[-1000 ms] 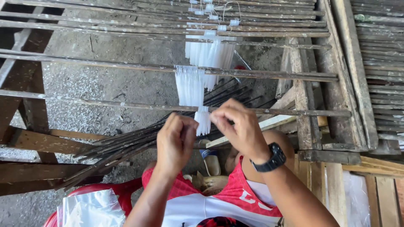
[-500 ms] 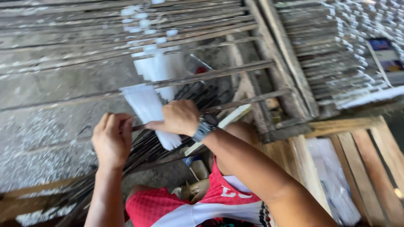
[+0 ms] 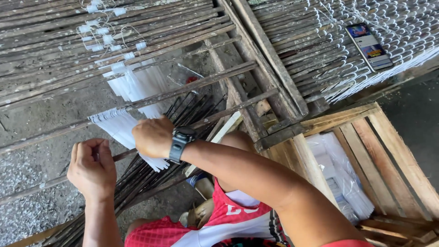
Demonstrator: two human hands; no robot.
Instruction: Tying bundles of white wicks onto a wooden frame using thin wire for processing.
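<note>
Head camera, looking down: at the far left, long weathered bamboo slats [image 3: 59, 130] run slantwise across the view as a drying rack above a grey gritty floor [image 3: 32, 178]. The left hand [image 3: 91, 168] sits low on the left, fingers curled loosely inward with the thumb up, just beside one slat; whether it pinches anything I cannot tell, since the fingertips are turned away. Under it lies a loose bundle of thin dark sticks [image 3: 151, 169], fanned toward the upper right.

A little further right, flat sheaves of thin white strips [image 3: 116, 126] hang down from a slat, with more of them [image 3: 141, 84] hanging from the slat above. Small white knotted ties [image 3: 103, 32] are strung along the upper slats. The right hand [image 3: 153, 136] is closed, knuckles up, right against the lower sheaf of white strips; its fingertips are hidden behind the hand, so the grip itself does not show, though the strips spread out from beneath the fist. A black wristwatch [image 3: 180, 142] sits on that wrist, and the forearm runs down to the lower right over a red and white shirt [image 3: 228, 224].

Right of centre, thicker wooden beams [image 3: 270, 59] frame a second rack covered with rows of white strips [image 3: 388, 50]. A mobile phone [image 3: 369, 45] with a lit screen lies on it. At the lower right stands a pale wooden crate [image 3: 393, 151] holding clear plastic packs of white strips [image 3: 343, 178].
</note>
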